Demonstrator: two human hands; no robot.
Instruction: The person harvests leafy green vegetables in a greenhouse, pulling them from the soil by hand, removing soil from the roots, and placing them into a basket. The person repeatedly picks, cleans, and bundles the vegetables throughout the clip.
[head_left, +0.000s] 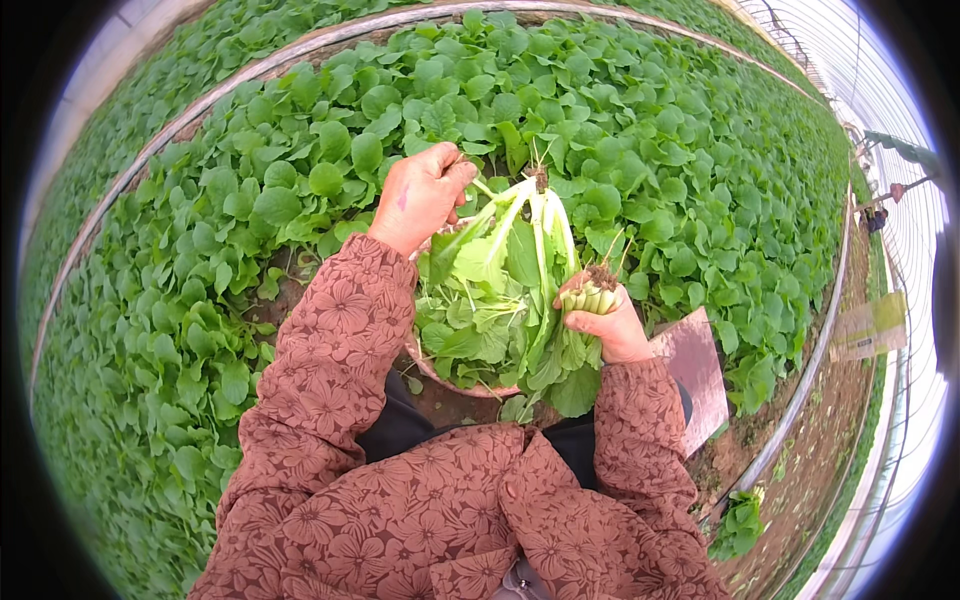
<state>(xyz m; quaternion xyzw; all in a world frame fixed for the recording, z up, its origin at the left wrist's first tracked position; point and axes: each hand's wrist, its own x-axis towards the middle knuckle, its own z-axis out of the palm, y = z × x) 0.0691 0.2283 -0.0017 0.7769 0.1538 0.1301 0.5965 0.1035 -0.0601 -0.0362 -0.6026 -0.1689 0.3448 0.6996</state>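
My left hand (427, 191) has its fingertips pinched on a thin pale leaf stalk (484, 187) above a basin. In my right hand (611, 334) is a bunch of leafy greens (592, 300), its roots and clinging soil pointing up, its leaves hanging below. Between the hands, more uprooted greens (544, 217) lean with roots up; what supports them cannot be told. The pink basin (450, 381), its rim partly hidden, holds loose leaves (472, 334) in front of my body.
Dense leafy plants (300, 195) grow ahead and to the left. A reddish board or box panel (694, 375) stands by my right forearm. A pale hose or pipe (795, 405) borders the soil path at right, where a bunch of greens (741, 525) lies. A printed bag (870, 328) lies farther off.
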